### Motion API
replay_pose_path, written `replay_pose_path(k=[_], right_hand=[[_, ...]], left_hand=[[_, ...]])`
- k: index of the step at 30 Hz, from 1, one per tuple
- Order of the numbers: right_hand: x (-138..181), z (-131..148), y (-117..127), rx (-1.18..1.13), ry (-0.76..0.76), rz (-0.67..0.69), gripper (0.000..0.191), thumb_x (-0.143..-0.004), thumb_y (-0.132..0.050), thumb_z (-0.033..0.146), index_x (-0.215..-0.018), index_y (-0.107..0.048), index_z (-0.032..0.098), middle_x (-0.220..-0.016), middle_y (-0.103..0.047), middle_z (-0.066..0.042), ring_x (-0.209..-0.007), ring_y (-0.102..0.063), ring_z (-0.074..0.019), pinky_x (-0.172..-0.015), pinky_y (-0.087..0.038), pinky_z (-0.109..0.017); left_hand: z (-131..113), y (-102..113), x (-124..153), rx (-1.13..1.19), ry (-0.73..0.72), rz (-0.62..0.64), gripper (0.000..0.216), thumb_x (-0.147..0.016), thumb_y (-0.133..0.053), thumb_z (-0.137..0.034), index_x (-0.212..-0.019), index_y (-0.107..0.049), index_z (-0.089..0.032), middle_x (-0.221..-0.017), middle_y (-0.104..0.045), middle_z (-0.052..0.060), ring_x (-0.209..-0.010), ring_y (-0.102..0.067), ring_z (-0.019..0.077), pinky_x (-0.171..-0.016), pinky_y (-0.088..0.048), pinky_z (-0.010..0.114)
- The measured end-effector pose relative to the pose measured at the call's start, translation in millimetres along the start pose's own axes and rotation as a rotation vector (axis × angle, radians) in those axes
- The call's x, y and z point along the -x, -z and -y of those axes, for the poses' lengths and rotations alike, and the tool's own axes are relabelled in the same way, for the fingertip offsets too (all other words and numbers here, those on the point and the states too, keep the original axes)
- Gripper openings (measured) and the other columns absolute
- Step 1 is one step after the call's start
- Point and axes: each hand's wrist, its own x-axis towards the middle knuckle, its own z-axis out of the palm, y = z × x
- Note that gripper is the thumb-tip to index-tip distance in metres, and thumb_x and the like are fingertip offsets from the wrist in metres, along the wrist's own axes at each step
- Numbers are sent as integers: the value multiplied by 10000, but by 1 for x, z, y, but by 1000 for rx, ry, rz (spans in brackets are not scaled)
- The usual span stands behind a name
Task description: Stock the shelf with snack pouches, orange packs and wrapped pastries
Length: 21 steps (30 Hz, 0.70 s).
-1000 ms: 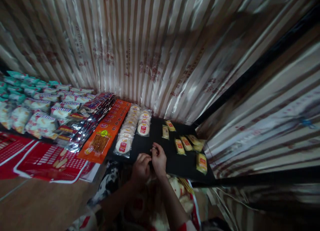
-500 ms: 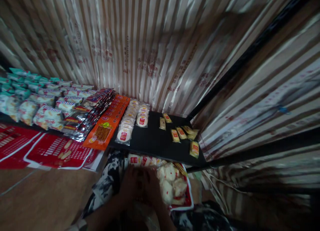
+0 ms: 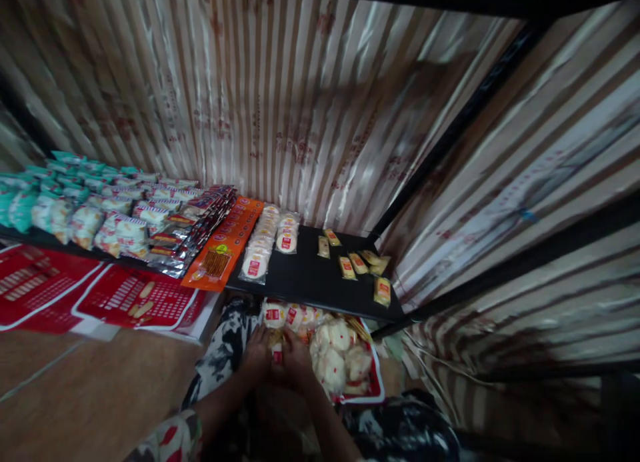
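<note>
Low in the view, above my lap, my left hand [image 3: 256, 353] and my right hand [image 3: 297, 359] are curled round the two sides of a small clear-wrapped snack packet [image 3: 277, 353] with a red label. Its lower part is hidden by my fingers. Just beyond them, a red basket with a white rim [image 3: 382, 386] holds round white packaged crackers [image 3: 274, 315] and several plump white wrapped pieces [image 3: 332, 367]. Over the basket's far side runs a black shelf [image 3: 295, 275], on which small yellow packets [image 3: 347, 267] lie loosely at the right.
Two columns of round cracker packs [image 3: 256, 265], an orange snack bag [image 3: 216, 259], stacked silver-and-red packets [image 3: 200, 219] and white and green bags [image 3: 85, 219] line the shelf. Red baskets [image 3: 140, 295] stand below left. Black metal bars [image 3: 445, 149] frame the right side, before striped sheeting [image 3: 300, 102].
The view has shifted slightly, so the shelf and goods appear a little further right at the left side. My hands have tilted apart, and the packet between them now shows more clearly.
</note>
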Motion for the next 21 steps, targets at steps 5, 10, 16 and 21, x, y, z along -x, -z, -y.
replay_pose_path(k=[5, 10, 16, 21], right_hand=[[4, 3, -3, -11, -8, -2, 442, -743, -426, 159, -1138, -624, 124, -1199, -614, -118, -1138, -555, -210, -1017, -375, -335], [-2, -4, -6, -19, -3, 17, 444, -750, -410, 161, -1140, -618, 117, -1189, -621, -117, -1131, -560, -205, -1003, -387, -339], [-17, -11, -9, -1, -23, 58, 459, -762, -404, 164, -1180, -589, 118, -1210, -607, -115, -1121, -568, -200, -995, -391, -348], [-26, -14, -16, 28, -44, 56, 434, -788, -399, 179, -1169, -604, 148, -1169, -637, -99, -1102, -582, -196, -959, -422, -319]], left_hand=[[3, -1, 6, 24, -52, -18, 583, -708, -373, -82, -1279, -487, -68, -1370, -451, 129, -1314, -345, 229, -1098, -287, 414], [14, -24, 3, 60, -31, -174, 503, -734, -360, -107, -1184, -584, -144, -1252, -577, 93, -1232, -455, 231, -1028, -390, 443], [11, -6, -17, 44, 0, -226, 436, -775, -335, -104, -1099, -625, -129, -1267, -562, 99, -1250, -428, 216, -1043, -370, 410], [10, 18, -42, 4, -43, -141, 528, -721, -386, -98, -1225, -543, -111, -1355, -479, 105, -1333, -299, 236, -1072, -307, 399]])
